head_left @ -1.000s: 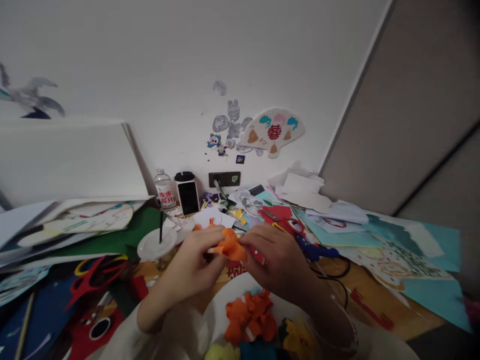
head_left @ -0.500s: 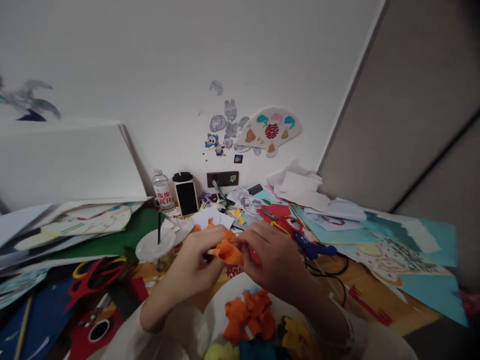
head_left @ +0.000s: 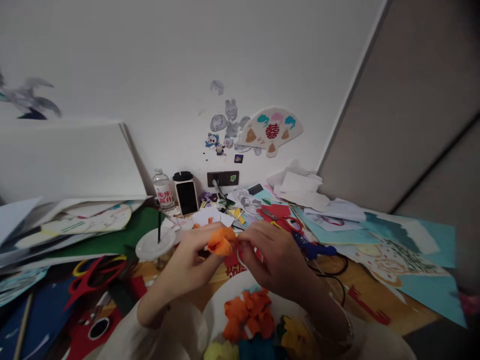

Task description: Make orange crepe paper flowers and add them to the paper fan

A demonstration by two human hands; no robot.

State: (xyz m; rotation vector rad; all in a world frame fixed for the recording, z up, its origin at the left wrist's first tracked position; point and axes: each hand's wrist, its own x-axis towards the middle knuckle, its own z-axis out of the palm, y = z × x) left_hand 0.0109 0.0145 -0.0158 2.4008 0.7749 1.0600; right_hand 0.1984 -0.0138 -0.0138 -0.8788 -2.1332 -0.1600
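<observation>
Orange piece (head_left: 221, 241): bunched like a small flower, pinched in left hand, near middle of view; centre for every clock direction below.
Left hand (head_left: 193, 260): at 8 o'clock, thumb and fingers closed on orange piece.
Right hand (head_left: 275, 255): at 3 o'clock, fingers curled, tips just beside orange piece; cannot tell whether touching it or gripping anything.
Orange cluster (head_left: 249, 315): at 5 o'clock, lying on white surface (head_left: 215, 305) below both hands.
Flowers: pale yellow one (head_left: 221, 351) at 6 o'clock, teal one (head_left: 260, 350) at 5, golden one (head_left: 298, 340) between 4 and 5, all near bottom edge.
Lidded cup (head_left: 155, 242): at 9 o'clock, with dark straw upright.
Bottle (head_left: 164, 190): at 10 o'clock, standing beside dark-screened phone (head_left: 186, 197).
Blue tool (head_left: 311, 246): at 3 o'clock, beyond right hand, black cord nearby.
Red scissors (head_left: 84, 280): between 8 and 9 o'clock, well apart.
Fan (head_left: 272, 131): at 1 o'clock, against wall.
</observation>
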